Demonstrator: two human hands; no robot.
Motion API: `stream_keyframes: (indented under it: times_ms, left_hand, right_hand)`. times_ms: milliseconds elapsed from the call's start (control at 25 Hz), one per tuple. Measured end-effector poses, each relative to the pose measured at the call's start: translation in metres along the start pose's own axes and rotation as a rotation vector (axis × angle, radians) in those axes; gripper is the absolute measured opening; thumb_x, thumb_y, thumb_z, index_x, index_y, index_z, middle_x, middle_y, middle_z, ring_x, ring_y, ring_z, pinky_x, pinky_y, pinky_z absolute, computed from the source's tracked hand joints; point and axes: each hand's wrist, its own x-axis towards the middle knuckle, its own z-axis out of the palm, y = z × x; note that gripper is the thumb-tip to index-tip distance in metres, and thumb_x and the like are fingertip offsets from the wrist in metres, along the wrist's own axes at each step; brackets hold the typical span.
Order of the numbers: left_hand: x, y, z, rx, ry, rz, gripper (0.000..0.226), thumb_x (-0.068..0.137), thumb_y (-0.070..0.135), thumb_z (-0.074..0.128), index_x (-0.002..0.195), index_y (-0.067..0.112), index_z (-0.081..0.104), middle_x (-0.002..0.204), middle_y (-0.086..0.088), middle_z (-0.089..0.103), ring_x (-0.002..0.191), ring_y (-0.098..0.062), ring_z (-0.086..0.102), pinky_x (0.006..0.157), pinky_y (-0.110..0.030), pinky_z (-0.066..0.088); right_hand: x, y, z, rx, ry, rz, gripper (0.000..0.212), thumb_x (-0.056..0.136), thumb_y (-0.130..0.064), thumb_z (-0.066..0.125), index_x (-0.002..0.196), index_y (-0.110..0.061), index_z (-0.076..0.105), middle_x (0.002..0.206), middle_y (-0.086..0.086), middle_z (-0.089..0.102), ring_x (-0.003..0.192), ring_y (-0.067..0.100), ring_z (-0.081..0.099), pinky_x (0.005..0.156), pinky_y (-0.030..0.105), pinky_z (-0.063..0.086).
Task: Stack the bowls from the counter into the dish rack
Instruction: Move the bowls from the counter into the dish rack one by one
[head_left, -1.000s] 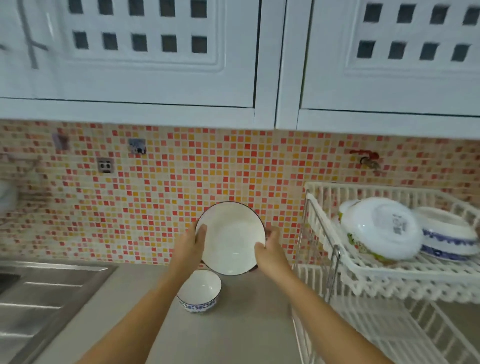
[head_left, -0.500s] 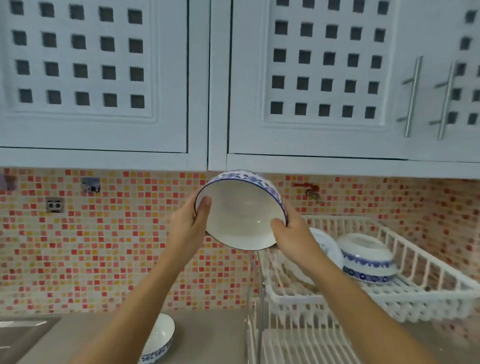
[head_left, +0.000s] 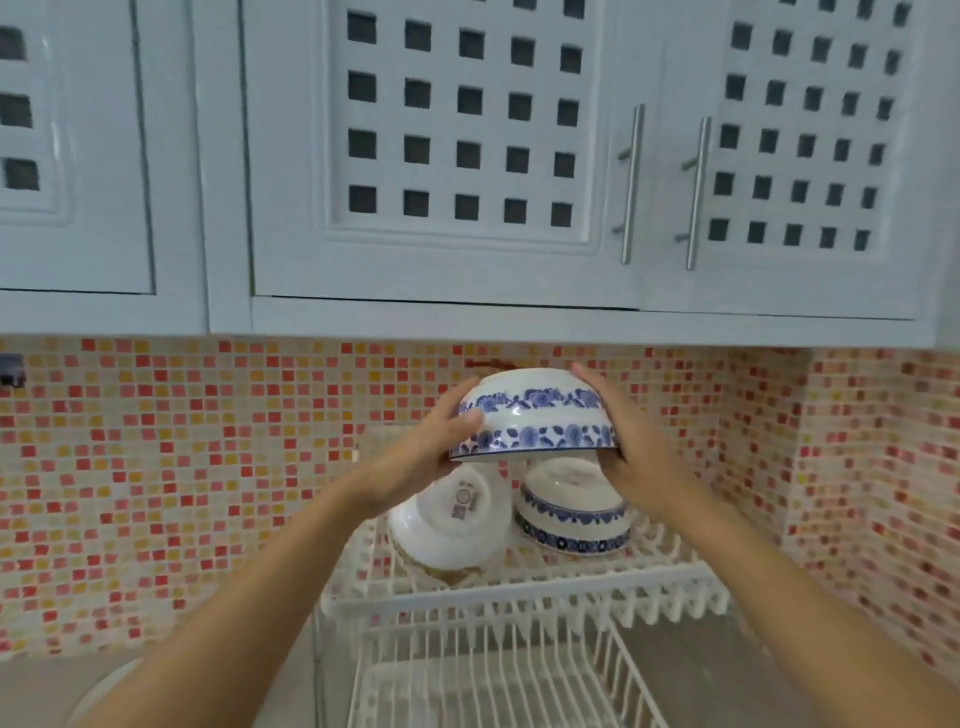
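— Two hands on one bowl, is that right?

— Yes. The left hand (head_left: 436, 457) and the right hand (head_left: 631, 447) clasp the blue-patterned bowl (head_left: 535, 415) from either side, fingers wrapped over its wall, thumbs toward the rim. It is turned upside down, rim facing downward, roughly level.

— Where is it relative to the dish rack (head_left: 519, 597)?

— Held in the air above the rack's upper tier, over the back part of that tier, clear of what lies under it.

— What already sits on that tier?

— Two bowls, both inverted. Toward the left edge of the tier a plain white bowl (head_left: 447, 525) leans tilted, its base with a small label facing the camera. Just beside it, toward the right, a blue-banded bowl (head_left: 571, 525) rests mouth down. The two look to be touching or nearly so; I cannot tell which.

— And the held bowl, is it above one of them?

— Mostly above the blue-banded one, its rim partly hiding that bowl's foot from view.

— Anything else around?

— The lower tier (head_left: 493, 691) of the rack shows at the bottom edge, white wires only. Behind stands a mosaic-tiled wall (head_left: 208, 467) in red and orange, with white cupboards (head_left: 457, 156) above, two metal handles (head_left: 631, 182) on their doors.
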Motion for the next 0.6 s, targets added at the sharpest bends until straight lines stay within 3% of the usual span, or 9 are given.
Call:
stream_keyframes:
  times_ms: [40, 120, 240, 360, 440, 520, 600]
  left_hand:
    - [0.008, -0.003, 0.009, 0.117, 0.018, -0.014, 0.108, 0.059, 0.072, 0.066, 0.146, 0.031, 0.017, 0.121, 0.017, 0.051, 0.100, 0.002, 0.060, 0.079, -0.011, 0.052]
    - [0.028, 0.000, 0.025, 0.231, 0.071, -0.008, 0.093, 0.076, 0.056, 0.062, 0.148, 0.034, 0.007, 0.118, 0.024, 0.043, 0.098, 0.010, 0.052, 0.078, -0.009, 0.048]
    - [0.057, -0.002, 0.036, 0.292, 0.072, 0.025, 0.084, 0.077, 0.035, 0.070, 0.143, 0.039, 0.018, 0.120, 0.024, 0.047, 0.100, 0.006, 0.056, 0.079, -0.014, 0.051]
    - [0.077, -0.013, 0.039, 0.422, 0.060, 0.015, 0.074, 0.072, 0.037, 0.078, 0.128, 0.038, 0.029, 0.118, 0.013, 0.052, 0.103, -0.003, 0.060, 0.076, -0.016, 0.056]
    - [0.088, -0.020, 0.043, 0.471, 0.060, -0.005, 0.076, 0.065, 0.044, 0.078, 0.125, 0.038, 0.031, 0.119, 0.010, 0.052, 0.107, -0.007, 0.059, 0.082, -0.024, 0.057]
    - [0.097, -0.028, 0.045, 0.508, 0.072, -0.031, 0.077, 0.063, 0.043, 0.080, 0.124, 0.037, 0.033, 0.118, 0.009, 0.051, 0.107, -0.011, 0.059, 0.084, -0.029, 0.056]
    - [0.105, -0.033, 0.050, 0.583, 0.067, -0.075, 0.076, 0.066, 0.038, 0.082, 0.124, 0.035, 0.032, 0.114, 0.009, 0.051, 0.102, -0.013, 0.059, 0.082, -0.029, 0.056]
  right_hand:
    - [0.000, 0.011, -0.007, -0.013, -0.014, -0.011, 0.076, 0.086, 0.012, 0.050, 0.147, -0.022, 0.021, 0.128, -0.003, 0.046, 0.114, 0.015, 0.048, 0.088, 0.022, 0.038]
    - [0.003, 0.032, -0.016, -0.004, 0.022, -0.062, 0.072, 0.088, 0.009, 0.052, 0.145, -0.023, 0.022, 0.139, 0.004, 0.044, 0.124, 0.017, 0.044, 0.099, 0.027, 0.037]
    - [0.009, 0.058, -0.029, 0.025, -0.044, -0.094, 0.075, 0.087, -0.001, 0.061, 0.144, -0.027, 0.018, 0.144, 0.000, 0.037, 0.129, 0.013, 0.037, 0.111, 0.042, 0.034]
    - [0.009, 0.076, -0.045, 0.030, -0.358, 0.042, 0.111, 0.070, -0.030, 0.081, 0.148, -0.035, 0.001, 0.134, -0.016, 0.028, 0.122, 0.004, 0.035, 0.105, 0.028, 0.035]
    - [0.007, 0.089, -0.047, 0.070, -0.483, 0.079, 0.125, 0.056, -0.056, 0.079, 0.146, -0.042, -0.007, 0.135, -0.019, 0.024, 0.123, 0.003, 0.033, 0.100, 0.023, 0.034]
    - [0.008, 0.101, -0.041, 0.146, -0.490, 0.079, 0.120, 0.050, -0.078, 0.065, 0.144, -0.046, -0.003, 0.139, -0.018, 0.024, 0.127, 0.006, 0.035, 0.100, 0.025, 0.038]
    - [0.009, 0.115, -0.035, 0.175, -0.441, 0.096, 0.109, 0.055, -0.075, 0.067, 0.142, -0.048, 0.008, 0.143, -0.013, 0.027, 0.130, 0.013, 0.038, 0.102, 0.034, 0.044]
